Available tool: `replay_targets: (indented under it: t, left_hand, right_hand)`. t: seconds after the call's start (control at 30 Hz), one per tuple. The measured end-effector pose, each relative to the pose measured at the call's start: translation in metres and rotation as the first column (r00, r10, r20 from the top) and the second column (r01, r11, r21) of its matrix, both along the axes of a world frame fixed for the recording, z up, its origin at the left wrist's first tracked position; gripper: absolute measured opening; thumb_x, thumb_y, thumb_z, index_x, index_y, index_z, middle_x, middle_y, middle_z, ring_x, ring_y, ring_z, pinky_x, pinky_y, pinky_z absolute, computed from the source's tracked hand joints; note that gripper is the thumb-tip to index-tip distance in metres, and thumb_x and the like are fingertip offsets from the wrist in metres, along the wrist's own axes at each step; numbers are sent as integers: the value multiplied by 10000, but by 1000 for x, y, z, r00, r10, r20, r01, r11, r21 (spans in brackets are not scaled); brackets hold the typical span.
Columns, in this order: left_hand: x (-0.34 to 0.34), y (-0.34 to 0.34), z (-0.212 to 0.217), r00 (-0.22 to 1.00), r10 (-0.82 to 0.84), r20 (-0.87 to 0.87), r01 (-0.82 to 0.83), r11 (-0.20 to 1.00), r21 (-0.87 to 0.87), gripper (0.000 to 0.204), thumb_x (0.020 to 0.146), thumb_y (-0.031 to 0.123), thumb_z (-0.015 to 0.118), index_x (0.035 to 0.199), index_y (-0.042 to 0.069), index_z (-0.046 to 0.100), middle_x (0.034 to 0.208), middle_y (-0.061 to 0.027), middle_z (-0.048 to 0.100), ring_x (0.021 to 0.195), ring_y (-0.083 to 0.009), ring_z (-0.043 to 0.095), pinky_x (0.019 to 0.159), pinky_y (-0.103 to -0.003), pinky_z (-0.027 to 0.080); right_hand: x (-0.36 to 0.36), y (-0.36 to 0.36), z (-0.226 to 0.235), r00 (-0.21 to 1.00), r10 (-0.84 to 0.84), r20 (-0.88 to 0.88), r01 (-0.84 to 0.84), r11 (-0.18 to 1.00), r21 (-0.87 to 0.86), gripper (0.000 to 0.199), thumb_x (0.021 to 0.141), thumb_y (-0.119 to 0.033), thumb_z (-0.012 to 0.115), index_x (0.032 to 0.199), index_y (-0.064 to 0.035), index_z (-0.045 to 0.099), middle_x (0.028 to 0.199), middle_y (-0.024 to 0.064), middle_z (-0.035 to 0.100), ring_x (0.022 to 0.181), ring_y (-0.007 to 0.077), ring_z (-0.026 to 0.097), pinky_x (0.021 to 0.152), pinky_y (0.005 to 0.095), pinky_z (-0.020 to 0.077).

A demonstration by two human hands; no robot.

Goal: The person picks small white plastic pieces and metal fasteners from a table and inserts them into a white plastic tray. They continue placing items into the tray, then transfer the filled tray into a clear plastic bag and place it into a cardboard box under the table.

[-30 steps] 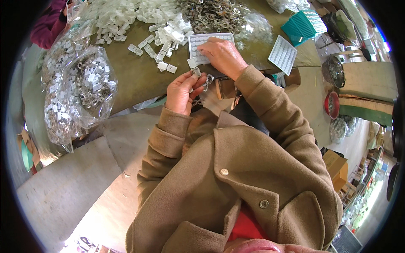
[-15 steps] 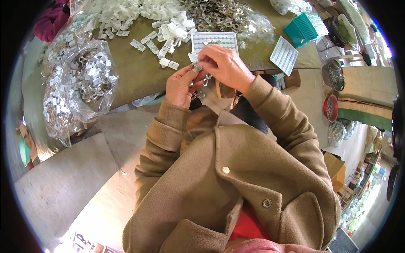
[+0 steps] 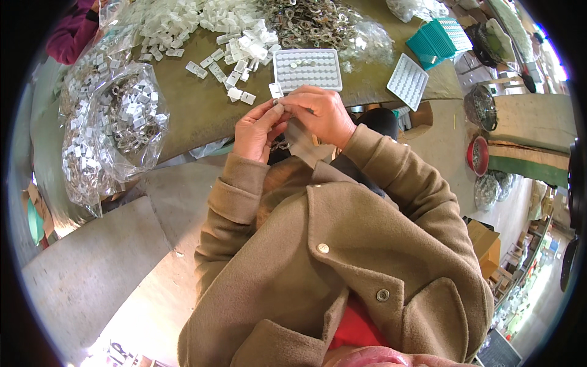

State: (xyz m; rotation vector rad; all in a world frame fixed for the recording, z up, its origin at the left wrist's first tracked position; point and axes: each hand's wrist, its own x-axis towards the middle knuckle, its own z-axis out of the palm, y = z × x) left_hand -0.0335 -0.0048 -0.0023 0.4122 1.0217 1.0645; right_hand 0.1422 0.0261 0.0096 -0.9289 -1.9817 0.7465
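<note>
Left hand (image 3: 257, 129) and right hand (image 3: 321, 113) meeting fingertip to fingertip, both pinching one small white clip (image 3: 276, 92) between them, just over the table's near edge, beside the white dimpled tray (image 3: 307, 69).

small white clip (image 3: 276, 90), upright, pinched between fingertips
</note>
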Motion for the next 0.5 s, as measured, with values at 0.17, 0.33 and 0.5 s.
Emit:
replay_targets:
  t: [0.17,0.33,0.5]
  left_hand:
    - [-2,8,1,1000,2,-4,-2,998,-69,219,920,151,661,1113,48,661,985,-51,718,857,-73,666,643,-177,532]
    - [1,11,1,997,-15,-77,10,998,-60,201,948,213,629,1096,84,675,1010,-28,717,855,-40,659,580,-154,491]
    - [3,7,-2,998,23,-62,-28,997,-69,194,955,209,626,1096,83,670,1043,-45,715,891,-70,675,618,-169,514]
  right_hand:
    - [6,33,5,958,-266,-104,208,900,-383,166,905,-71,623,1034,-50,725,854,115,679,717,242,655,634,309,512]
    - [3,61,-12,919,-305,249,267,948,174,122,886,-91,620,967,-71,709,864,115,623,781,330,639,689,390,532]
    - [1,59,-22,900,-283,332,241,957,162,81,872,-115,620,928,-70,656,918,119,605,824,354,634,719,435,524]
